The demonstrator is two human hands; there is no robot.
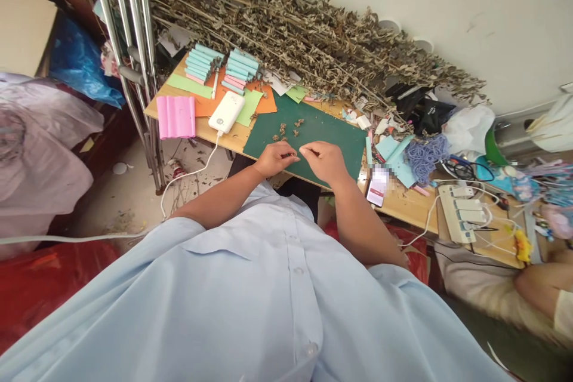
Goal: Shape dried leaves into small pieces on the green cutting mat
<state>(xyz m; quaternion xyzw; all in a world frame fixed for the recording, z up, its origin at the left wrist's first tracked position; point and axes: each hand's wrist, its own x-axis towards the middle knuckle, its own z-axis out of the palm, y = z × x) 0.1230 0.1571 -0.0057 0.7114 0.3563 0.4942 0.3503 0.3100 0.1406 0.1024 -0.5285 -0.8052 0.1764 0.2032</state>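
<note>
My left hand (275, 159) is closed in a pinch over the front part of a green mat (331, 137). A small brown dried plant piece (294, 155) shows at its fingertips. Close beside it, my right hand (326, 161) is also closed, thumb and fingertips pressed together; whatever they may hold is hidden. The fingertips of both hands nearly meet. Just beyond them, several crumpled dried leaf bits (282, 129) lie loose on the mat.
Dried leafy stalks (277, 24) are heaped behind the table. Left stand rolled blue papers (242, 64), a pink paper (176, 117) and a cabled white power bank (227, 112). Right are a phone (376, 188), purple yarn (423, 158) and a power strip (461, 215). Metal crutches (129, 42) lean left.
</note>
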